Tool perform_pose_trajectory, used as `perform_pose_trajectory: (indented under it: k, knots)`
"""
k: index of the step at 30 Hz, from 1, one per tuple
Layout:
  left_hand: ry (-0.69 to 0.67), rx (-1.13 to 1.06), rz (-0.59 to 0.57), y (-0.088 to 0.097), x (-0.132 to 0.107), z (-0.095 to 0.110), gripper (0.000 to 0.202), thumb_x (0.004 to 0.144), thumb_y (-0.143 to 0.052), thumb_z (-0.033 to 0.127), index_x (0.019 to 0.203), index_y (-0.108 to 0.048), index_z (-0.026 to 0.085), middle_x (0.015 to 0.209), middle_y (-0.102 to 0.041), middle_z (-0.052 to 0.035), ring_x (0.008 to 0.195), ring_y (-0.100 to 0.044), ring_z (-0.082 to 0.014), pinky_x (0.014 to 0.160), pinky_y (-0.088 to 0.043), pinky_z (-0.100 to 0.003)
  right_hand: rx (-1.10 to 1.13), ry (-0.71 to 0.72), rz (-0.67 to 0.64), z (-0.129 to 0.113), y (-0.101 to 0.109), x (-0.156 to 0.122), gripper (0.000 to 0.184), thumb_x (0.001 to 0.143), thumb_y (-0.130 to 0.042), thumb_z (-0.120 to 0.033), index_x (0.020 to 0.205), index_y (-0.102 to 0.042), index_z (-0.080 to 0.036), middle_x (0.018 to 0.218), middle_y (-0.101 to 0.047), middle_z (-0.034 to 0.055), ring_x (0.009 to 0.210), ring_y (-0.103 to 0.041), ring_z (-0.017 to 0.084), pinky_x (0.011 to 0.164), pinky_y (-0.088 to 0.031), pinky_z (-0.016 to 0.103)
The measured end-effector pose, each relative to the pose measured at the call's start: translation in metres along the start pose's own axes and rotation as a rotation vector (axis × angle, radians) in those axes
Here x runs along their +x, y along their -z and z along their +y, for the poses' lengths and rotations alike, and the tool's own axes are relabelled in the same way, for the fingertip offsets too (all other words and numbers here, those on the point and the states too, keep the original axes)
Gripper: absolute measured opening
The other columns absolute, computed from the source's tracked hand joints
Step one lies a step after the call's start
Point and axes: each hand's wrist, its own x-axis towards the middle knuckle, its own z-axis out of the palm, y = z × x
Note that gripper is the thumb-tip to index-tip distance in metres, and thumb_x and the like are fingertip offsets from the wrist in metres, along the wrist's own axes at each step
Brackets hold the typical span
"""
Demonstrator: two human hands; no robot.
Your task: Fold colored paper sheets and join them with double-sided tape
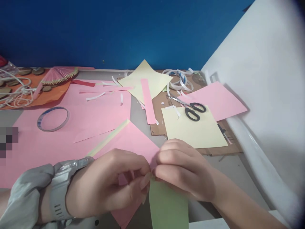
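Pale-green paper sheet

Its top edge is held in the curled right hand; beside its corner, the left hand is pinched thumb to forefinger, contents hidden. Black-handled metal scissors are borne by a pale-yellow paper sheet.

Scissors lie on a sheet, seemingly atop cardboard.

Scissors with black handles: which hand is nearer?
Right: the right hand is below the scissors in view, by the yellow sheet beneath them; the left hand is farther away, to their lower left.
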Motion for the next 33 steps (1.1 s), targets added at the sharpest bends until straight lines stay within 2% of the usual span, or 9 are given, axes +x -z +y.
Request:
perform_pose_trajectory:
  k: [3,8,11,15,18,21,23,26,33]
  knots:
    - [-0.061,0.109,0.048,0.000,-0.004,0.005,0.015,0.084,-0.040,0.017,0.073,-0.050,0.020,0.063,-0.058,0.0033,0.056,-0.051,-0.0080,0.053,-0.042,-0.016,0.071,0.000,0.084,-0.005,0.005,0.005,0.014,0.086,-0.048,-0.008,0.087,-0.056,-0.019,0.079,-0.063,0.0005,0.077,-0.055,0.013,0.072,-0.046,0.030]
    - [-0.194,0.257,0.137,0.000,-0.014,0.013,0.012,0.082,-0.044,0.015,0.077,-0.053,0.020,0.064,-0.056,0.0030,0.055,-0.051,-0.0076,0.051,-0.043,-0.015,0.186,-0.062,0.041,-0.017,0.019,0.014,0.014,0.085,-0.052,-0.007,0.095,-0.057,-0.016,0.090,-0.059,0.0014,0.088,-0.055,0.013,0.084,-0.047,0.030]
    - [-0.270,0.293,0.199,0.005,-0.020,0.020,0.010,0.082,-0.045,0.014,0.078,-0.052,0.020,0.063,-0.055,0.0039,0.054,-0.051,-0.0068,0.050,-0.043,-0.014,0.106,-0.078,0.060,-0.029,0.027,0.025,0.016,0.084,-0.053,-0.005,0.093,-0.059,-0.017,0.091,-0.057,0.0013,0.092,-0.053,0.013,0.089,-0.047,0.029]
    - [-0.365,0.328,0.294,0.015,-0.030,0.030,0.012,0.083,-0.044,0.012,0.078,-0.052,0.020,0.063,-0.056,0.0047,0.054,-0.051,-0.0060,0.051,-0.044,-0.013,-0.064,-0.041,0.187,-0.041,0.029,0.043,0.014,0.085,-0.053,-0.007,0.090,-0.061,-0.018,0.086,-0.057,0.0009,0.087,-0.051,0.013,0.082,-0.050,0.028]
    - [-0.422,0.371,0.379,0.022,-0.035,0.038,0.013,0.082,-0.046,0.009,0.082,-0.053,0.020,0.067,-0.061,0.0045,0.057,-0.055,-0.0060,0.054,-0.045,-0.013,-0.185,0.031,0.325,-0.044,0.022,0.055,0.012,0.084,-0.053,-0.007,0.086,-0.061,-0.016,0.084,-0.057,0.0015,0.083,-0.054,0.013,0.077,-0.053,0.029]
    - [-0.465,0.446,0.545,0.024,-0.040,0.042,0.014,0.079,-0.047,0.007,0.079,-0.054,0.019,0.065,-0.062,0.0049,0.055,-0.055,-0.0063,0.054,-0.046,-0.014,-0.335,0.123,0.509,-0.046,0.009,0.065,0.011,0.083,-0.056,-0.010,0.078,-0.063,-0.015,0.084,-0.056,0.0022,0.080,-0.055,0.013,0.073,-0.054,0.030]
    - [-0.474,0.464,0.618,0.022,-0.042,0.042,0.014,0.077,-0.047,0.007,0.077,-0.054,0.020,0.063,-0.062,0.0053,0.054,-0.055,-0.0065,0.053,-0.045,-0.015,-0.419,0.124,0.623,-0.047,0.000,0.068,0.011,0.082,-0.060,-0.012,0.073,-0.064,-0.016,0.083,-0.056,0.0011,0.078,-0.055,0.013,0.071,-0.054,0.029]
    - [-0.477,0.428,0.660,0.019,-0.043,0.038,0.016,0.077,-0.046,0.007,0.076,-0.053,0.021,0.063,-0.062,0.0062,0.055,-0.055,-0.0067,0.054,-0.045,-0.016,-0.471,0.103,0.749,-0.049,-0.012,0.070,0.012,0.080,-0.064,-0.014,0.068,-0.063,-0.017,0.079,-0.055,-0.0014,0.074,-0.054,0.010,0.069,-0.053,0.029]
    - [-0.419,0.404,0.674,0.018,-0.038,0.031,0.014,0.078,-0.046,0.011,0.075,-0.054,0.022,0.063,-0.061,0.0047,0.056,-0.055,-0.0088,0.054,-0.045,-0.019,-0.518,0.101,0.864,-0.040,-0.024,0.068,0.019,0.080,-0.065,-0.018,0.062,-0.060,-0.018,0.072,-0.053,-0.0027,0.069,-0.052,0.009,0.066,-0.052,0.029]
